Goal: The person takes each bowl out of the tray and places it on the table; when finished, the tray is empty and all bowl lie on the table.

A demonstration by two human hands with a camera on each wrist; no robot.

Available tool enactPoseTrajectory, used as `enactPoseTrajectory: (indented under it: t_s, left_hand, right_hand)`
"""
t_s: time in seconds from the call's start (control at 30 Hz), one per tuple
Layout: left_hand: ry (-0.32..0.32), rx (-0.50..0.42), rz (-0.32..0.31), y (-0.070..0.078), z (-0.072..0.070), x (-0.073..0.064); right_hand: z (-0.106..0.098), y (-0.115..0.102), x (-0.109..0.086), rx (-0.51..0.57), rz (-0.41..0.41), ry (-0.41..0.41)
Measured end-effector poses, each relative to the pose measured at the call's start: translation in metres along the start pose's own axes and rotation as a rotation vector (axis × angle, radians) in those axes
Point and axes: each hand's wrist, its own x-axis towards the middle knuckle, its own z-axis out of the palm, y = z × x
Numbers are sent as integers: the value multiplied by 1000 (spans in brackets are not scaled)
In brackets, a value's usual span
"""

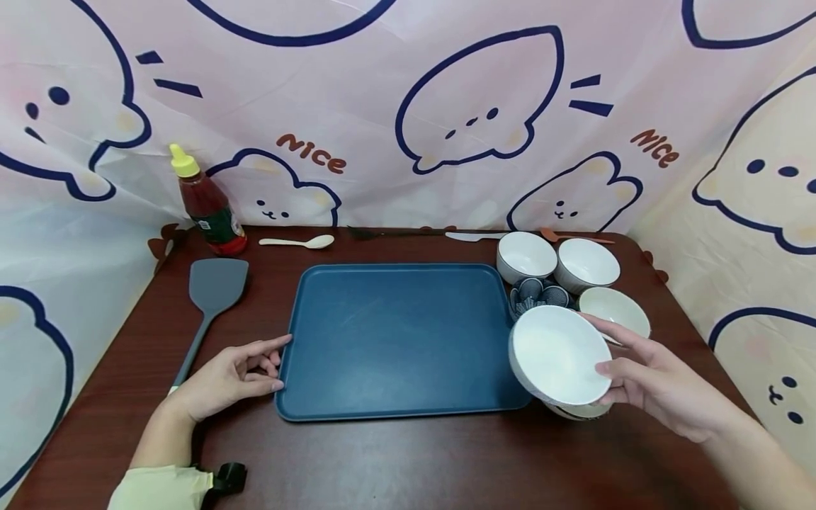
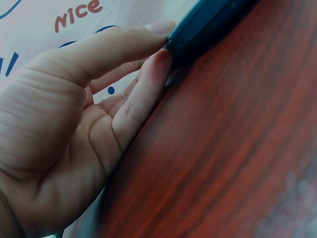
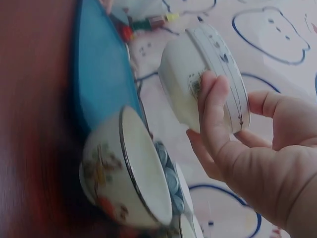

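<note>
My left hand [image 1: 223,379] is at the left edge of the blue tray [image 1: 401,340], its fingertips touching the rim. In the left wrist view, two fingertips meet the tray's edge from the side. My right hand [image 1: 663,386] grips a white bowl [image 3: 185,74] by its side, thumb at the rim and fingers spread on the outside. The held bowl is raised and tilted, overlapping the tray's right edge in the head view. Below it stands a bowl with a painted pattern [image 3: 106,168], mostly hidden in the head view.
Behind the held bowl stand several white bowls [image 1: 588,263] and a dark patterned cluster [image 1: 538,294]. A white spoon [image 1: 299,242], a white knife [image 1: 474,236] and a brown utensil [image 1: 574,236] lie along the back. A grey spatula [image 1: 217,283] and a sauce bottle [image 1: 210,212] are at left.
</note>
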Motion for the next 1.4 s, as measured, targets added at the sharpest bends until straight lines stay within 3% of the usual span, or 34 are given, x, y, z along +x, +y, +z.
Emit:
enactPoseTrajectory:
  t_s: [0.17,0.4,0.63,0.8,1.0,1.17,1.4]
  left_hand:
    - [1,-1,7,0,-1,-2]
    - [3,3,0,2,0,-1]
    - [5,0,-11,1,0,-2]
    - [8,5,-6,1,0,-2]
    - [9,9,-3,1,-1,-2]
    - [14,15,-6,1,-1,-2]
    - [10,17,-7,0,-1,-2]
  right_hand:
    - [-26,7,-16,46,-38,-30]
    - [-62,15,-37,-9,18,-6]
    - [-94,29,-53,-26,-40,-12]
    - [-116,40,-62,-25,-16,8]
    - [-132,55,-73,-59,24,-37]
    - [-140,63,-75,-111,57,-13]
    - [-145,74,-77,-36,39,-84]
